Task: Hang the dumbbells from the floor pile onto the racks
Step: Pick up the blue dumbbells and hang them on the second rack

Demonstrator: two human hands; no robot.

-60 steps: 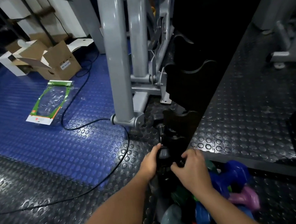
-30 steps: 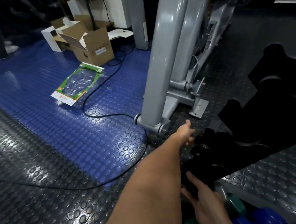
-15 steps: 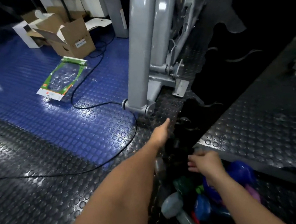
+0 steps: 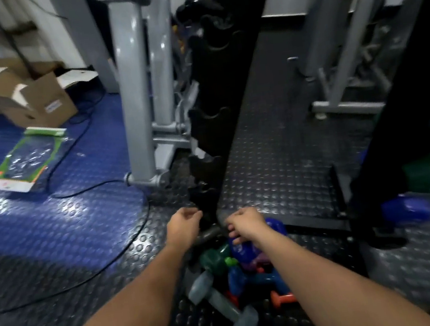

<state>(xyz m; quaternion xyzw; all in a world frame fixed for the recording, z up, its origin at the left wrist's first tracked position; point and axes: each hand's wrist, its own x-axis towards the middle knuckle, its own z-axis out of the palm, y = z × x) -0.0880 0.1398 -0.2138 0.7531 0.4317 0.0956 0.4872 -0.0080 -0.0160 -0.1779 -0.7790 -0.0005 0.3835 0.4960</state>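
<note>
The person stood over the floor pile at the foot of the black rack, and the step in hand looked like choosing the next dumbbell. The left hand hovered by the lowest cradles with its fingers loosely curled and nothing visibly in them. The right hand reached down over the blue dumbbell with its fingers bent; whether they gripped anything could not be told. A dark dumbbell lay between the two hands, just at the rack's base.

The next move probably called for closing one hand round a handle, lifting the weight free of its neighbours, then setting its handle into an empty notch.

The pile was a loose heap of small coated dumbbells lying across one another: a grey dumbbell nearest the camera, a green one, blue, purple and orange ones behind. Several notched cradles on the rack appeared unfilled, though the column was dark and blurred
</note>
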